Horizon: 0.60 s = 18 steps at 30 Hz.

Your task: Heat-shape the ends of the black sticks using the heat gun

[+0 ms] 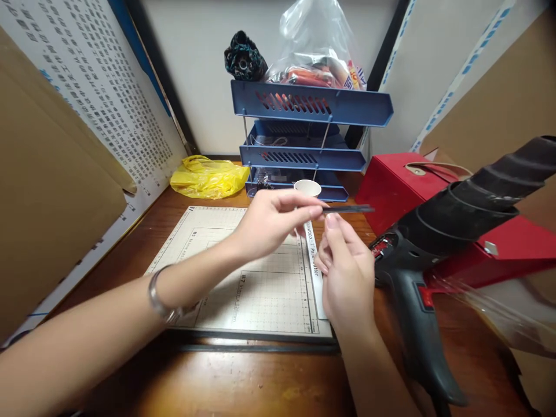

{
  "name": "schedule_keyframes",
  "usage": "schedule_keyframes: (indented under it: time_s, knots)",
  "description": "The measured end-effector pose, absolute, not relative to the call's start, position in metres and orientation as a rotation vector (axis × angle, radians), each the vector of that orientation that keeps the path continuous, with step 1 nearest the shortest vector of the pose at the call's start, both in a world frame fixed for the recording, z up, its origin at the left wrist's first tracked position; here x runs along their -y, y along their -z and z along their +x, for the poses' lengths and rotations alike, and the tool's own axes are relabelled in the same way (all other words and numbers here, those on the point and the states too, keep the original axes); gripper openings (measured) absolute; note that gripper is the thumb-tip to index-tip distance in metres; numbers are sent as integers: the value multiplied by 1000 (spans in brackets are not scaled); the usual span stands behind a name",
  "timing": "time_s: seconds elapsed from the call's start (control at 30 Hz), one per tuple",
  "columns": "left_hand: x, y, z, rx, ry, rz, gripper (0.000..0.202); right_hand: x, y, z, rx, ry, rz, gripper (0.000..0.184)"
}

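Note:
Above the right edge of a paper cutter, my left hand pinches one end of a thin dark strip between thumb and fingers. The strip points to the right and is slightly blurred. My right hand is just below it, thumb and fingers pressed together with the tips close under the strip. Whether those fingertips grip the strip or some small thing, I cannot tell. A metal bracelet circles my left wrist.
A black pistol-grip power tool with a wide stepped nozzle stands at right, before a red box. Behind the cutter are blue tiered trays, a white cup and a yellow plastic bag. Cardboard borders the left side.

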<state>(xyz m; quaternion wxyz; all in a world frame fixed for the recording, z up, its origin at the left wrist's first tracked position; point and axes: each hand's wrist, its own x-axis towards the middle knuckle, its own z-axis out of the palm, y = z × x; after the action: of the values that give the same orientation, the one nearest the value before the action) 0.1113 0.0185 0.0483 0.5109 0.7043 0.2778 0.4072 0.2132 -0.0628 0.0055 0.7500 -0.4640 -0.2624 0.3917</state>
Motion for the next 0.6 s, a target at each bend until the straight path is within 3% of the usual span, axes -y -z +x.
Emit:
schedule_keyframes:
  time_s: [0.2,0.6]
  knots:
    - [31,-52,87,-690,-1008,1438,9,78,-8,207,740,-837,-931,23]
    - [34,-42,67,-680,-923,1326,10,82,-10,202,834,-988,-882,24]
